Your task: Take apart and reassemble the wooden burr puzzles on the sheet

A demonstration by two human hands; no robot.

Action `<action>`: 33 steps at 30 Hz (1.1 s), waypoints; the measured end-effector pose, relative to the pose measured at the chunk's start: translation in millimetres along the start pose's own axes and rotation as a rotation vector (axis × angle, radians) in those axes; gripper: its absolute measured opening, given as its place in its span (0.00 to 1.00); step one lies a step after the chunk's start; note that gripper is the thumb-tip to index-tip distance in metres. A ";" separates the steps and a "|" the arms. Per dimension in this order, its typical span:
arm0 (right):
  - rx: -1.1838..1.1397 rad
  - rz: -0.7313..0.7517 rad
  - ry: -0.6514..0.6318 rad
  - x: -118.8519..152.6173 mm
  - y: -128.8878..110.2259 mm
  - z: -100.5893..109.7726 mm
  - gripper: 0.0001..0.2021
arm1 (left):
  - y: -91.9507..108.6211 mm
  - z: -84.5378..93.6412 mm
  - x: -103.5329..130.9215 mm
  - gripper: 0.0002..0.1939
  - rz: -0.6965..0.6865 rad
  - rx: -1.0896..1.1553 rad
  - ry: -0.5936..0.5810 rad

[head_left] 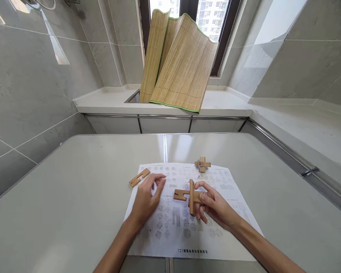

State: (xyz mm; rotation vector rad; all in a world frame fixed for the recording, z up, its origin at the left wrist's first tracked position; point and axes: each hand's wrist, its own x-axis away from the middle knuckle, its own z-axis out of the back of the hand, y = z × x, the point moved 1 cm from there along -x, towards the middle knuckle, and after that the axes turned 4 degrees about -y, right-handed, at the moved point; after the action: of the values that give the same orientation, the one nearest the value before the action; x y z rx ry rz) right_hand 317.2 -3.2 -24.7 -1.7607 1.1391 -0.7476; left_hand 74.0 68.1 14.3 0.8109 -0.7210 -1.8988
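Note:
My right hand grips two crossed wooden pieces above a printed paper sheet. One piece stands upright; the other lies crosswise, with a notch and a dark mark at its left end. To the left, my left hand is held over the sheet, fingers curved, thumb and forefinger apart, with nothing between them. Just beyond it, a notched wooden piece rests across the sheet's upper left edge. A cross-shaped wooden piece with a letter on it sits at the sheet's top right edge.
The sheet lies on a glossy pale table with a seam down its middle. Behind it, a folded bamboo mat leans on a white counter before a window. Tiled walls and a metal rail flank the table.

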 end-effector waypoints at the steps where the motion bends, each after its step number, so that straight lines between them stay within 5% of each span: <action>1: -0.008 -0.006 -0.003 0.8 0.5 0.4 0.27 | 6.7 -6.3 3.2 0.16 0.019 0.064 -0.077; 4: -0.028 -0.029 -0.006 2.5 0.5 0.7 0.40 | 20.7 -20.3 10.1 0.20 0.092 0.272 -0.317; 7: -0.033 -0.032 -0.018 1.5 -0.2 -0.5 0.41 | 25.8 -24.1 11.5 0.22 0.174 0.481 -0.439; 13: -0.021 -0.024 0.019 -3.9 6.1 -1.1 0.30 | 22.2 -24.8 9.2 0.23 0.248 0.632 -0.436; 33: -0.121 -0.029 -0.070 -1.8 5.8 2.9 0.30 | 18.8 -18.3 5.8 0.22 0.277 0.646 -0.447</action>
State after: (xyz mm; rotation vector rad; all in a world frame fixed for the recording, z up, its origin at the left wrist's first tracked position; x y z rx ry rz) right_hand 316.7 -1.6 -31.2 -1.8930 1.1335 -0.6406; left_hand 95.8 52.5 15.8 0.6157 -1.6881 -1.6080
